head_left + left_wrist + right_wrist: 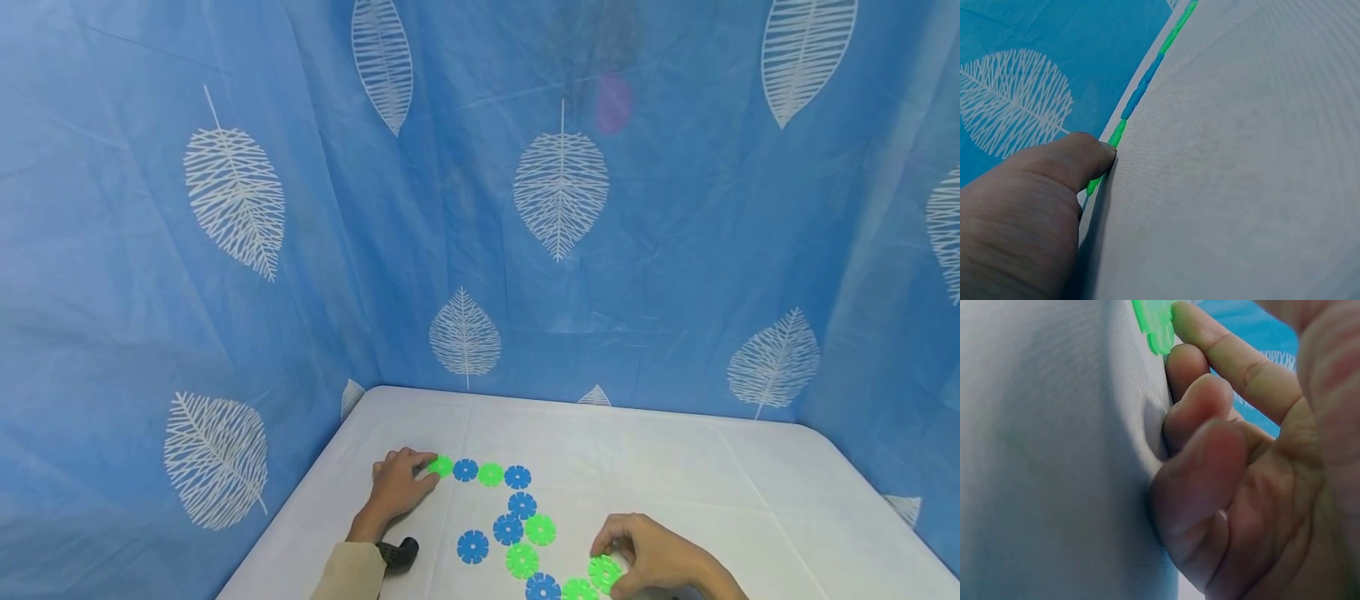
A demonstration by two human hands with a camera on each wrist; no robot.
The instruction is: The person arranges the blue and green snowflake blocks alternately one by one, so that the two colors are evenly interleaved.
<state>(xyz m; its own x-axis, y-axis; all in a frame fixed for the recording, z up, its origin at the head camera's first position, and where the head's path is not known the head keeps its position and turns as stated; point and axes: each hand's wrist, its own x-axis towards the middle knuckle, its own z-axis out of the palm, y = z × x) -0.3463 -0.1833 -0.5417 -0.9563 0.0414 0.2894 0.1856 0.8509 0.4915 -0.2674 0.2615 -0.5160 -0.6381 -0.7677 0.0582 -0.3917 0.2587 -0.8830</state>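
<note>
A flat green notched disc (441, 466) lies at the left end of a row on the white table. My left hand (397, 483) pinches it by its left side between thumb and fingers; in the left wrist view the thumb (1094, 159) covers part of its edge. At the lower right, my right hand (656, 554) pinches another green notched disc (604, 573) with thumb and index finger, that disc overlapping or close beside a lower green disc (579, 590). The right wrist view has the index fingertip at a green disc (1159, 325), other fingers curled against the tablecloth.
Blue disc (465, 470), green disc (491, 474) and blue disc (517, 477) continue the row rightward. Several more blue and green discs wind down toward the front. One blue disc (472, 547) lies apart, left of these. Blue leaf-patterned curtains (645, 333) stand behind the white table (675, 467).
</note>
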